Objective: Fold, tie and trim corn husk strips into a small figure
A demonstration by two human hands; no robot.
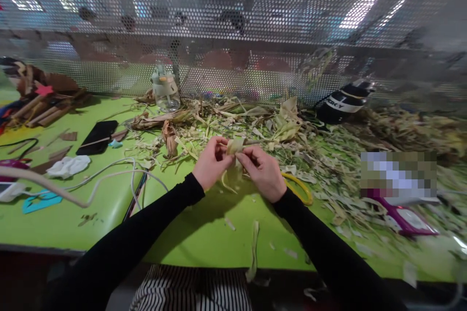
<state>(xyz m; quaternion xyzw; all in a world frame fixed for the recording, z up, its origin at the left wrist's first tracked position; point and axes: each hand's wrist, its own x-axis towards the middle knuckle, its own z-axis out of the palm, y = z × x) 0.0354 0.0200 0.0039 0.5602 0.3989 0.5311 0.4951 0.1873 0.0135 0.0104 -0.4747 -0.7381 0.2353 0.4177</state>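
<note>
1. Pinching a pale strip of dried corn husk (234,148) between them, the left hand (211,163) and right hand (261,171) are both closed on it, fingertips meeting just above the green table (109,214). The husk strip is curled at the top and trails down between the wrists.
2. Nearest the table's front edge, a loose husk strip (254,248) hangs partly over the rim; a brush of a sleeve could likely knock it to the floor.
3. The husk looks dry and thin, so I judge it could split along its grain if the fingers pull apart too hard, or slip free if the pinch loosens.
4. Just beside the right wrist lies a yellow ring (301,187), partly hidden by the hand; a trailing strip end could catch on it.
5. Left of the arms, white cables (109,175) loop across the table, near enough that a wide elbow move might drag them.
6. Further left sit a black phone (98,137) and a crumpled white cloth (68,166), well apart from the hands.
7. Right of the hands, purple-handled scissors (401,214) rest among scraps; reaching blindly into that litter risks meeting the blades.
8. Beyond the hands, a heap of husk scraps (255,121) covers the table, where a dropped piece would be hard to find.
9. At the back, against the perforated metal screen (233,34), stands a clear water bottle (166,90); its contents I cannot tell. A black pouch (343,102) lies to the right, its inside hidden.
</note>
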